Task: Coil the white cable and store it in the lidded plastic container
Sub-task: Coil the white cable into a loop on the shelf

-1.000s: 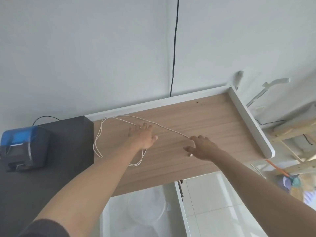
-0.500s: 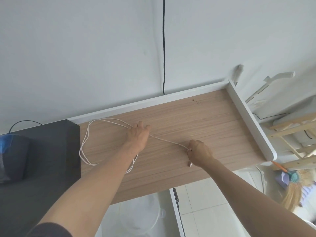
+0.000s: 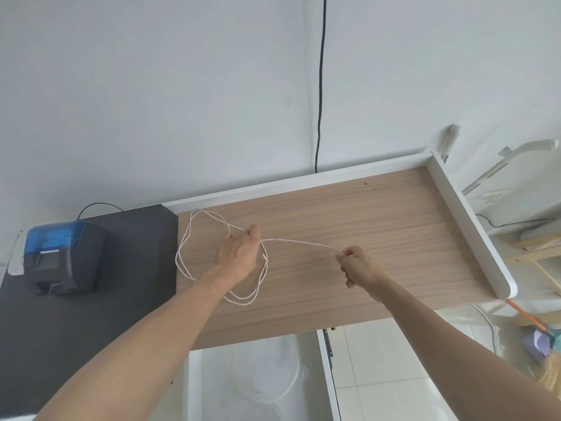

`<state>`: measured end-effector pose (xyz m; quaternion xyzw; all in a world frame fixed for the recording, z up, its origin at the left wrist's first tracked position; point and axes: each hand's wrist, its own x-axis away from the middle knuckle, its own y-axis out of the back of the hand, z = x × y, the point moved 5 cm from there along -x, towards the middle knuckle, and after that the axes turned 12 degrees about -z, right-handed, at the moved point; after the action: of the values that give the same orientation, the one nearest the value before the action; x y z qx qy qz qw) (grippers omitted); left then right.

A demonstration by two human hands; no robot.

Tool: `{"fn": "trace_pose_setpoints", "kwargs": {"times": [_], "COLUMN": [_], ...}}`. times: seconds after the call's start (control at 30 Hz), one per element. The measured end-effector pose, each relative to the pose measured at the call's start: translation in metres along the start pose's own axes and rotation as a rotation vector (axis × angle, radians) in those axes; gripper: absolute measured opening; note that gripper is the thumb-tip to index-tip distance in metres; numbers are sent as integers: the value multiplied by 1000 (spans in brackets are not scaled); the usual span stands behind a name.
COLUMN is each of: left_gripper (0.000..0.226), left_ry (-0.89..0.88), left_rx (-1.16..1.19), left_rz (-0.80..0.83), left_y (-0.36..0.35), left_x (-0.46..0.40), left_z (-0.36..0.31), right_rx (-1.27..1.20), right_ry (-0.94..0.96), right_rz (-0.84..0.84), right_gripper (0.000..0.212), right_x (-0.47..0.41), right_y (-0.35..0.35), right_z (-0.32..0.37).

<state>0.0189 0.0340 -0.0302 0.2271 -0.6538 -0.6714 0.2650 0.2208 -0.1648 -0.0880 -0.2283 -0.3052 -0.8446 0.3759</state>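
A thin white cable (image 3: 299,242) lies in loose loops on the wooden tabletop (image 3: 379,238), its left loops near the black block. My left hand (image 3: 239,253) pinches the cable where the loops meet. My right hand (image 3: 356,265) pinches the cable's right end, and the stretch between both hands is lifted and nearly straight. A translucent white lidded plastic container (image 3: 267,375) sits below the table's front edge, partly hidden by my left arm.
A blue-topped dark printer (image 3: 63,256) stands on a black block (image 3: 91,314) at the left. White raised rims (image 3: 473,232) border the table's back and right. A black wire (image 3: 320,86) hangs down the wall. A broom (image 3: 543,338) and wooden rack stand at the right.
My left hand closed on the cable at the loops and my right hand lifted the cable's end off the table, drawing the span between them taut.
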Motion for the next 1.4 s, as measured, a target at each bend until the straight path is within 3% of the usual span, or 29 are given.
{"fn": "trace_pose_setpoints", "kwargs": {"times": [0.17,0.3,0.43,0.57,0.67,0.77,0.83,0.9,1.0,1.1,1.17,1.27,1.4], "left_gripper": [27,36,23,20,22,10,5,7,11,13,15,12,15], "left_ry": [60,114,164,87,-2,-121,-201,-268,-283,-200,-139,-24,106], "left_rx": [33,54,109,235,352,443,477,497,469,385,362,379,403], "left_rz": [-108,-144,-89,-60,-128,-232,-262,-287,-311,-373,-394,-397,-359], "left_y": [36,47,37,24,31,40,46,55,64,76,84,90,89], "left_x": [24,33,43,65,87,115,131,142,146,135,125,111,101], "left_z": [33,55,78,74,56,41,37,40,65,101,117,130,140], "right_rx": [-61,-202,-676,-1297,-1532,-1349,-937,-444,234,743,768,602,33], "right_ry": [-138,-321,-399,-423,-358,-153,104,417,798,831,744,548,175], "right_rz": [176,433,657,560,299,-37,-264,-389,-232,39,165,368,758], "right_gripper": [44,55,46,28,32,32,32,32,24,23,24,38,40], "right_x": [22,41,53,60,52,41,43,53,72,92,107,128,153], "right_y": [-22,-42,-53,-57,-61,-65,-66,-71,-93,-104,-99,-87,-73], "right_z": [17,27,49,85,105,118,123,129,131,121,121,126,120]}}
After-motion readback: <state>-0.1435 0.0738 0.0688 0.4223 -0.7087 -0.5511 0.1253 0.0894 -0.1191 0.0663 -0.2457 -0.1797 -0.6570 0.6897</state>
